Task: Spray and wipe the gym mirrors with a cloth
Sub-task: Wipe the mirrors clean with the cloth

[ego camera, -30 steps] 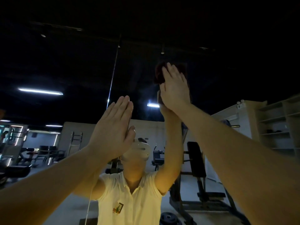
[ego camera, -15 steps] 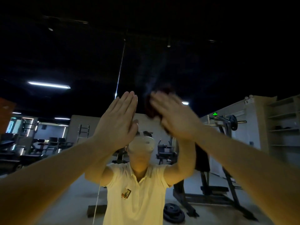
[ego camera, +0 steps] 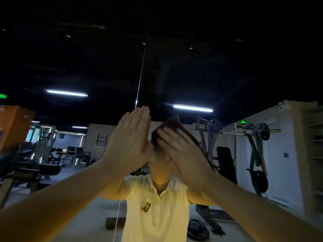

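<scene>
Gym: plate-loaded machine point(ego camera: 255, 154), bench point(ego camera: 225, 159), weight plates point(ego camera: 198, 230) on floor point(ego camera: 87, 215), more machines point(ego camera: 43, 147) at left.

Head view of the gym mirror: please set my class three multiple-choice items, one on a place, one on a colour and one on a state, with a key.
1. Where is the dark red cloth?
A. On the floor
B. Between the right hand and the large wall mirror
C. Draped over the left forearm

2. What colour is the reflected short-sleeved polo shirt?
A. Black
B. Bright blue
C. Pale yellowish white

3. How is the left hand held?
A. Flat, fingers straight and together
B. Curled into a fist
C. Gripping a spray bottle

Key:
1 B, the cloth's edge shows past the blurred right fingers.
2 C, the shirt reads pale under the warm light.
3 A, the fingers point upward side by side and hold nothing.
</scene>
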A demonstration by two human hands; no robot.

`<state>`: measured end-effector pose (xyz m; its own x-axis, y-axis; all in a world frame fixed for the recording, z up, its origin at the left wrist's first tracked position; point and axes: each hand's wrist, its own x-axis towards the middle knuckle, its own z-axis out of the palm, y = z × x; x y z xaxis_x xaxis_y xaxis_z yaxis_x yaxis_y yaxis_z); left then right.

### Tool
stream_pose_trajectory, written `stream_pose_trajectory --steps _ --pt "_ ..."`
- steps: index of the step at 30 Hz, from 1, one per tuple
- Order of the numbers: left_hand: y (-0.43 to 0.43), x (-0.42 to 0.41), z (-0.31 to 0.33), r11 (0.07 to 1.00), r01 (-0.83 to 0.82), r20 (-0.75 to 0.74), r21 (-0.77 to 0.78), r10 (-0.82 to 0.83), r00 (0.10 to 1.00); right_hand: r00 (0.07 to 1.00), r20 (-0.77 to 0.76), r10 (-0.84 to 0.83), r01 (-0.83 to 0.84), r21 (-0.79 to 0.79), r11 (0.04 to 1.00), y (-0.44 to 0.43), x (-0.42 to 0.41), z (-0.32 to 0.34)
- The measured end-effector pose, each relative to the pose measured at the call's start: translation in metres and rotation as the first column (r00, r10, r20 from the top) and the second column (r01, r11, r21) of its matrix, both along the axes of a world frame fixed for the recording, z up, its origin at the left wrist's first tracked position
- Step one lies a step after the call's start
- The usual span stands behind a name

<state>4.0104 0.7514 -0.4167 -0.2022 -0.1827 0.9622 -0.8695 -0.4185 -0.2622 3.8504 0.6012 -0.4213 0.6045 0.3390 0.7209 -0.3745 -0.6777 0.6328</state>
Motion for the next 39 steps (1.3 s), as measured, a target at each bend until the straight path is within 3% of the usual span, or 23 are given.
stream_pose_trajectory --steps 3,5,10,14,19,22,24,26,27,30,33,36,39 --pt "-0.003 0.002 -0.007 0.996 -0.046 0.038 0.071 0.043 0.998 0.976 -0.156 -0.151 0.121 -0.182 0.976 -0.017 -0.019 0.0" --pt "-0.005 0.004 -0.011 0.99 -0.073 0.044 0.119 0.068 0.997 0.974 -0.115 -0.195 0.171 -0.192 0.967 -0.022 -0.026 0.035" --pt "-0.013 -0.008 -0.025 0.993 -0.052 0.005 0.102 0.052 0.999 0.928 0.308 -0.209 0.154 0.193 0.969 -0.016 -0.026 0.116" --pt "-0.022 -0.018 -0.041 0.998 0.006 -0.007 0.062 -0.005 1.0 0.893 0.427 -0.142 0.009 0.297 0.955 -0.002 -0.001 0.068" --pt "-0.028 -0.022 -0.067 0.996 0.079 -0.077 0.041 -0.076 0.994 0.97 0.238 -0.042 0.002 0.165 0.986 -0.013 -0.015 -0.058" --pt "-0.026 -0.027 -0.086 0.992 0.115 -0.103 0.059 -0.109 0.989 0.995 -0.02 -0.102 0.102 -0.037 0.994 -0.029 -0.034 -0.125" --pt "-0.025 -0.029 -0.098 0.992 0.079 -0.081 0.097 -0.071 0.994 0.97 -0.176 -0.168 0.134 -0.187 0.973 -0.041 -0.046 -0.125" --pt "-0.027 -0.028 -0.105 0.99 0.047 -0.073 0.131 -0.038 0.997 0.947 -0.219 -0.233 0.171 -0.271 0.947 -0.047 -0.05 -0.091" --pt "-0.027 -0.028 -0.108 0.99 0.044 -0.084 0.137 -0.033 0.996 0.959 -0.165 -0.231 0.188 -0.242 0.952 -0.047 -0.048 -0.067" --pt "-0.024 -0.028 -0.118 0.994 0.056 -0.11 0.098 -0.045 0.993 0.969 0.146 -0.2 0.196 0.043 0.98 -0.031 -0.032 -0.006" --pt "-0.02 -0.026 -0.132 0.996 0.068 -0.082 0.056 -0.063 0.995 0.933 0.327 -0.146 0.067 0.241 0.968 -0.007 -0.004 -0.012" --pt "-0.018 -0.022 -0.147 0.997 0.049 -0.064 0.055 -0.046 0.997 0.952 0.286 -0.108 0.03 0.266 0.963 0.003 0.009 -0.062" --pt "-0.014 -0.025 -0.16 0.994 0.073 -0.155 0.077 -0.06 0.986 0.985 0.162 -0.063 0.029 0.207 0.978 0.003 0.006 -0.115"
